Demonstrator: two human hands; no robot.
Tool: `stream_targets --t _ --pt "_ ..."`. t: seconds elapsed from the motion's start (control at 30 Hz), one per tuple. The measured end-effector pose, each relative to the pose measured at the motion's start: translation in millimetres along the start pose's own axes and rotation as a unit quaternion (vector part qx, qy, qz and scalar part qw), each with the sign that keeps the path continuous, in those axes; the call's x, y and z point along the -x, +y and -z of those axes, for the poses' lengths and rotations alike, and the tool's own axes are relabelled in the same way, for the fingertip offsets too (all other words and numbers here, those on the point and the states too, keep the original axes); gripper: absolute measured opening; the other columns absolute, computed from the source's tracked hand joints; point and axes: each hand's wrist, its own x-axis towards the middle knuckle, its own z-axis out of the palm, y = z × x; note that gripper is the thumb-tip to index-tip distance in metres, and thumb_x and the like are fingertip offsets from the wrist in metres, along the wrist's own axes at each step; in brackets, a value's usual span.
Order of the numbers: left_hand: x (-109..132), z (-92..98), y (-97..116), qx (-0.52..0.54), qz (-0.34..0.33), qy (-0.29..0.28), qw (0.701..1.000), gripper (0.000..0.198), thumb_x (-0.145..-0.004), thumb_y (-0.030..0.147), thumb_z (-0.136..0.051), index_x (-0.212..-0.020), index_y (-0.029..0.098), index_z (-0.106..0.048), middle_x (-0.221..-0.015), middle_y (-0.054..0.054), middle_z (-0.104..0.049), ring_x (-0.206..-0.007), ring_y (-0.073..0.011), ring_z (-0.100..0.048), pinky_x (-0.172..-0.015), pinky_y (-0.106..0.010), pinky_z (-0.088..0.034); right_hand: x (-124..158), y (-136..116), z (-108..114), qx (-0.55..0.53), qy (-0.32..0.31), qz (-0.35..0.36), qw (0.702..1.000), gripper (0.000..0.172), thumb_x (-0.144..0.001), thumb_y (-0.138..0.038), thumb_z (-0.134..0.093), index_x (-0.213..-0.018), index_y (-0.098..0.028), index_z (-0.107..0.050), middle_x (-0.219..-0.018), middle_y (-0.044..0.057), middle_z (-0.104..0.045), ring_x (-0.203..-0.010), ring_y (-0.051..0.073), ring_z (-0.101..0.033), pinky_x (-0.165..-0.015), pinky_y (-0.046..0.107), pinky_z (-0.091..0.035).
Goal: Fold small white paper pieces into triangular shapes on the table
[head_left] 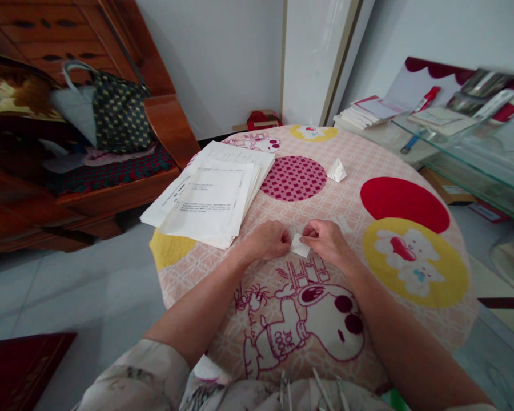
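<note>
A small folded piece of white paper (300, 246) lies between my hands, over the patterned tablecloth (261, 274). My left hand (270, 240) is closed at its left edge, knuckles up, with the fingertips partly hidden. On the other side, my right hand (323, 240) pinches the paper's right edge between thumb and fingers. Farther back, a folded white paper shape (337, 170) with a pointed top stands on the cloth. To the left of my hands is a stack of printed sheets (209, 197), slightly fanned out.
A wooden bench (167, 123) with a dark patterned bag (120, 111) stands at the left. On the right, a glass shelf (462, 134) and a pile of booklets (368, 111) sit close to the round table's edge. A white pillar (314, 63) rises behind.
</note>
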Motion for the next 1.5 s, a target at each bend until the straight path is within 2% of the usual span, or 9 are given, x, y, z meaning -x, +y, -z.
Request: stream_targets --t 0.1,0.23,0.4,0.47,0.57,0.67,0.77,0.9,1.5 --pt "0 -0.2 2 -0.002 0.021 0.003 1.000 0.019 -0.069 0.014 -0.055 -0.064 0.013 -0.072 -0.052 0.000 -0.057 -0.052 -0.0104 -0.047 -0.052 -0.025 -0.028 0 1 -1 0.006 0.004 0.007 1.000 0.008 -0.075 -0.015 -0.068 -0.072 -0.017 -0.061 -0.063 0.001 -0.065 -0.057 0.014 -0.059 -0.055 0.025 -0.040" --pt "-1 0.9 -5 0.036 0.019 0.007 0.999 0.017 -0.070 0.015 -0.057 -0.066 0.013 -0.073 -0.053 0.000 -0.059 -0.052 -0.0107 -0.049 -0.052 -0.024 -0.030 -1 5 -3 0.023 0.015 0.020 0.999 0.009 -0.076 -0.014 -0.067 -0.070 -0.018 -0.060 -0.061 0.000 -0.064 -0.055 0.013 -0.058 -0.053 0.024 -0.037" --pt "-7 -3.9 -17 0.132 -0.075 0.092 0.984 0.014 -0.074 0.011 -0.061 -0.078 0.013 -0.073 -0.066 0.000 -0.066 -0.059 -0.0093 -0.055 -0.057 -0.021 -0.039 0 4 -3 0.027 0.019 0.027 0.999 0.009 -0.075 -0.013 -0.066 -0.070 -0.017 -0.060 -0.061 0.000 -0.064 -0.055 0.013 -0.057 -0.052 0.024 -0.036" --pt "-9 -8.1 -18 0.147 -0.110 0.098 0.978 0.016 -0.073 0.007 -0.062 -0.082 0.013 -0.073 -0.070 0.000 -0.067 -0.061 -0.0090 -0.057 -0.060 -0.021 -0.041 0 3 -3 0.024 0.019 0.027 0.999 0.010 -0.075 -0.012 -0.066 -0.069 -0.017 -0.061 -0.059 -0.001 -0.063 -0.054 0.012 -0.056 -0.051 0.024 -0.035" --pt "-10 -13.7 -18 0.126 -0.128 0.108 0.978 0.021 -0.073 0.003 -0.064 -0.086 0.014 -0.076 -0.071 0.001 -0.067 -0.062 -0.0090 -0.057 -0.061 -0.021 -0.043 0 0 -2 0.016 0.021 0.026 0.999 0.010 -0.074 -0.010 -0.067 -0.068 -0.017 -0.062 -0.061 0.000 -0.064 -0.056 0.012 -0.057 -0.052 0.023 -0.037" --pt "-11 -16.7 -18 0.092 -0.147 0.122 0.977 0.027 -0.074 0.002 -0.065 -0.092 0.017 -0.078 -0.076 0.000 -0.069 -0.068 -0.0108 -0.060 -0.066 -0.023 -0.047 -1 -1 2 -0.007 0.006 -0.004 1.000 0.011 -0.074 -0.008 -0.067 -0.068 -0.016 -0.062 -0.061 0.000 -0.064 -0.053 0.011 -0.057 -0.049 0.022 -0.039" --pt "-10 -17.8 -18 0.062 -0.185 0.137 0.971 0.030 -0.076 0.001 -0.065 -0.095 0.020 -0.079 -0.086 -0.002 -0.071 -0.078 -0.0127 -0.064 -0.074 -0.026 -0.051 0 1 11 -0.045 -0.020 -0.075 0.996 0.013 -0.078 -0.008 -0.063 -0.068 -0.016 -0.061 -0.054 -0.003 -0.058 -0.041 0.009 -0.053 -0.040 0.020 -0.036" --pt "-10 -19.0 -18 0.037 -0.214 0.122 0.968 0.030 -0.080 0.002 -0.065 -0.098 0.020 -0.080 -0.089 -0.003 -0.071 -0.081 -0.0134 -0.065 -0.076 -0.027 -0.052 3 7 20 -0.100 -0.028 -0.130 0.986 0.011 -0.082 -0.010 -0.059 -0.073 -0.016 -0.062 -0.055 -0.003 -0.060 -0.037 0.010 -0.054 -0.031 0.018 -0.034" --pt "-7 -17.0 -14 0.030 -0.219 0.080 0.972 0.028 -0.085 0.006 -0.060 -0.096 0.022 -0.080 -0.093 -0.004 -0.069 -0.084 -0.0140 -0.063 -0.077 -0.026 -0.048 6 6 19 -0.129 -0.070 -0.122 0.982 0.007 -0.083 -0.016 -0.062 -0.076 -0.016 -0.061 -0.052 -0.003 -0.062 -0.034 0.007 -0.052 -0.028 0.015 -0.031"
